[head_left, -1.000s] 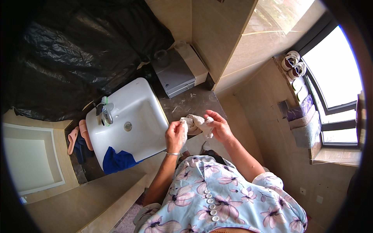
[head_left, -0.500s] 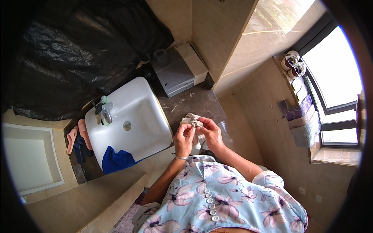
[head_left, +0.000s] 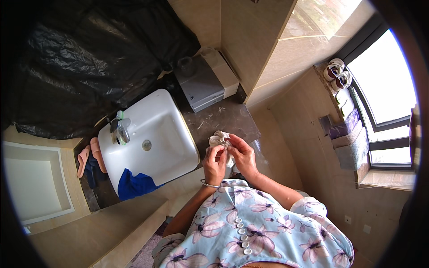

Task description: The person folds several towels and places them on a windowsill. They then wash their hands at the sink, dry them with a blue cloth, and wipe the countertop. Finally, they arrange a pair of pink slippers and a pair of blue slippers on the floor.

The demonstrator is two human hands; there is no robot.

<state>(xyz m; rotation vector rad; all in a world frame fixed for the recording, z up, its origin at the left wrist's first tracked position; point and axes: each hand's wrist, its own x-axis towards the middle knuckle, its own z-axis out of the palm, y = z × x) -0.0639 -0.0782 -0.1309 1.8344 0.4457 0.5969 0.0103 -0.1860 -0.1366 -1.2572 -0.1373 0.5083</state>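
Observation:
A crumpled off-white cloth [head_left: 219, 139] is held in front of my chest, over the near edge of the dark counter. My left hand [head_left: 216, 163] pinches it from the left, thumb and fingertips together. From the right, my right hand [head_left: 241, 154] also pinches the cloth, its fingertips close to the left ones. Part of the cloth hangs down between the two hands. What kind of cloth it is, the frames do not show. A bracelet [head_left: 209, 183] circles my left wrist.
Left of my hands is a white washbasin [head_left: 167, 138] with a faucet [head_left: 121, 129]. A blue cloth [head_left: 134, 184] drapes over its near rim. Pink slippers [head_left: 97, 154] stand beside it. A grey box [head_left: 199, 84] sits on the counter [head_left: 223, 118]. Shoes [head_left: 336, 69] rest on the windowsill.
My left hand has shifted slightly to the right and its fingers have changed position on the cloth. The cloth is bunched a little differently, still held in both hands.

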